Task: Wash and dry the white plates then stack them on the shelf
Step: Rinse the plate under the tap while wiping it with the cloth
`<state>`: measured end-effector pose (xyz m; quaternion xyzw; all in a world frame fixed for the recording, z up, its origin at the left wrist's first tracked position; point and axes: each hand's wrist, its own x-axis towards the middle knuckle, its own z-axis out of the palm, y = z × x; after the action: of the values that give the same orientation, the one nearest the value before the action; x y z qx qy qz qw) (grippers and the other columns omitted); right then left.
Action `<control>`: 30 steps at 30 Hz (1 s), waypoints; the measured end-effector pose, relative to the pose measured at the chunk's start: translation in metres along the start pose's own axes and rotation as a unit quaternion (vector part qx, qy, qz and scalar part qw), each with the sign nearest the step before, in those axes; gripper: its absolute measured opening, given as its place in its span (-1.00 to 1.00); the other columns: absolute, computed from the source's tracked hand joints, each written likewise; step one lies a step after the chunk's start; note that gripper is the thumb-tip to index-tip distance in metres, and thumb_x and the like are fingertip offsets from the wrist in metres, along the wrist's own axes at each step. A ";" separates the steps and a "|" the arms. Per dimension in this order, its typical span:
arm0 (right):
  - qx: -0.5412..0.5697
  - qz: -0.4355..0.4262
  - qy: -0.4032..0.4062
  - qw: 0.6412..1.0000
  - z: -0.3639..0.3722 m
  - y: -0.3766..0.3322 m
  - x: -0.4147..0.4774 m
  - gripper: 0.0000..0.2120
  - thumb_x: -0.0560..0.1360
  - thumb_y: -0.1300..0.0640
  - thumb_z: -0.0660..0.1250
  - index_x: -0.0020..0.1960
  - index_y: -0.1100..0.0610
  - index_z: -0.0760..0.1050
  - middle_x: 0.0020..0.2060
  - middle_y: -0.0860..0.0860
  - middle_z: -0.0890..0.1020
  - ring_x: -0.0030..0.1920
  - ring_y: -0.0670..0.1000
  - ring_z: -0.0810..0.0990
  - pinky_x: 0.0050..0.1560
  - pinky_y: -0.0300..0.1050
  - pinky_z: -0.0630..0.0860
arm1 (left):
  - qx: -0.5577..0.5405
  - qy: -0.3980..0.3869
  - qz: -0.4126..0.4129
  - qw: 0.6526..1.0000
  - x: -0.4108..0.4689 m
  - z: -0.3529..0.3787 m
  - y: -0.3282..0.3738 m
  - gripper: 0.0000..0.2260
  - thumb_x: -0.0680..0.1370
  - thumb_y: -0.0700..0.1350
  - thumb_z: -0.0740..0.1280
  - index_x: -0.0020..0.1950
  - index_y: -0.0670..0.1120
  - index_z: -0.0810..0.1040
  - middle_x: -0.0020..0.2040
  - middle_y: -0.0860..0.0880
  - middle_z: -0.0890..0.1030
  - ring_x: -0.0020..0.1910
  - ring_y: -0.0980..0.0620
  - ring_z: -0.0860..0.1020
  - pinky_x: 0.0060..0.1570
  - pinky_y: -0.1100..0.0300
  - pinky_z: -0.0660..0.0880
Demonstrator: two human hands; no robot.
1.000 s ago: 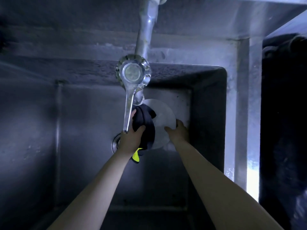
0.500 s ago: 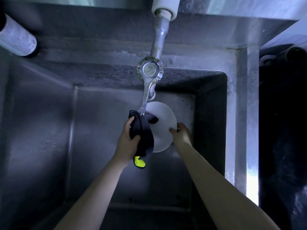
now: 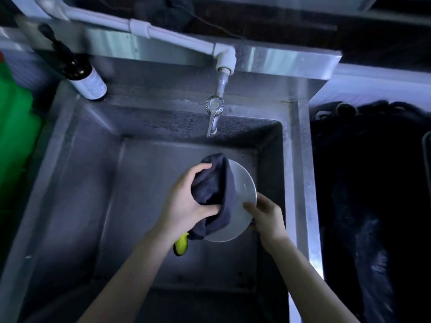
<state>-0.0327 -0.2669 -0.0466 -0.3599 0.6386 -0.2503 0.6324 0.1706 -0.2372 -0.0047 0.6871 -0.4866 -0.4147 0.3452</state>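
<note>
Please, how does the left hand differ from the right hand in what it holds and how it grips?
The left hand clutches a bunched dark grey cloth against the round white plate; the right hand holds that plate bare. The left hand covers the plate's face through the cloth, while the right hand pinches only its rim. Both are over the steel sink basin, below the tap.

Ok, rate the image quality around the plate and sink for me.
Head view: dim and blue-tinted, with wide-angle bending of the sink rim. The plate reads clearly; the cloth looks soft. The bottle at upper left is smeared, and the right side is nearly black.
</note>
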 end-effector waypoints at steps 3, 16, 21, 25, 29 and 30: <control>0.054 -0.029 -0.026 0.998 -0.003 -0.023 -0.036 -0.74 0.49 0.26 0.38 -0.01 -0.07 0.69 -0.18 0.04 0.72 -0.20 0.02 0.68 -0.28 -0.04 0.61 | 0.121 -0.003 0.042 0.992 -0.012 -0.008 0.009 -0.26 0.19 0.18 0.48 0.35 0.29 0.34 0.38 0.24 0.34 0.28 0.15 0.46 0.15 0.07 0.49; 0.104 -0.119 -0.060 0.986 0.004 -0.066 -0.111 -0.74 0.57 0.35 0.28 0.06 0.10 0.69 -0.08 0.18 0.73 -0.14 0.16 0.71 -0.25 -0.01 0.64 | 0.215 -0.010 0.293 0.932 -0.070 0.004 0.049 -0.37 0.45 -0.21 0.43 0.50 -0.15 0.35 0.52 0.02 0.32 0.48 0.10 0.32 0.45 0.19 0.26; 0.109 -0.142 -0.074 0.981 0.008 -0.072 -0.125 -0.73 0.55 0.36 0.27 0.03 0.11 0.69 -0.11 0.20 0.72 -0.18 0.13 0.69 -0.28 -0.05 0.62 | 0.093 0.058 0.242 0.964 -0.070 -0.007 0.067 -0.48 0.32 -0.17 0.47 0.26 -0.17 0.45 0.31 -0.02 0.43 0.32 0.06 0.45 0.29 0.09 0.43; 0.147 -0.181 -0.029 0.972 0.003 -0.091 -0.125 -0.73 0.54 0.37 0.30 -0.02 0.10 0.71 -0.15 0.13 0.73 -0.21 0.05 0.68 -0.28 -0.03 0.63 | 0.292 0.089 0.242 0.921 -0.086 -0.016 0.066 -0.47 0.51 0.00 0.21 0.48 -0.13 0.39 0.52 -0.02 0.32 0.50 -0.02 0.29 0.42 -0.15 0.27; 0.167 -0.176 -0.013 0.970 0.003 -0.100 -0.122 -0.75 0.54 0.38 0.30 -0.08 0.14 0.70 -0.22 0.12 0.69 -0.22 0.04 0.62 -0.32 -0.13 0.59 | 0.354 0.016 0.298 0.886 -0.109 -0.008 0.069 -0.46 0.53 0.03 0.15 0.52 -0.08 0.34 0.53 0.02 0.31 0.52 0.05 0.26 0.43 -0.24 0.23; 0.159 -0.179 -0.017 0.971 0.004 -0.098 -0.124 -0.75 0.55 0.38 0.29 -0.07 0.13 0.70 -0.23 0.11 0.69 -0.23 0.02 0.61 -0.34 -0.18 0.57 | 0.367 0.000 0.304 0.879 -0.110 -0.005 0.071 -0.44 0.55 0.04 0.13 0.54 -0.08 0.28 0.56 0.03 0.26 0.54 0.07 0.21 0.47 -0.19 0.16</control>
<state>-0.0220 -0.2305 0.1062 -0.3668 0.5053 -0.4517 0.6372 0.1281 -0.1527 0.0860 0.5832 -0.7885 -0.0812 0.1776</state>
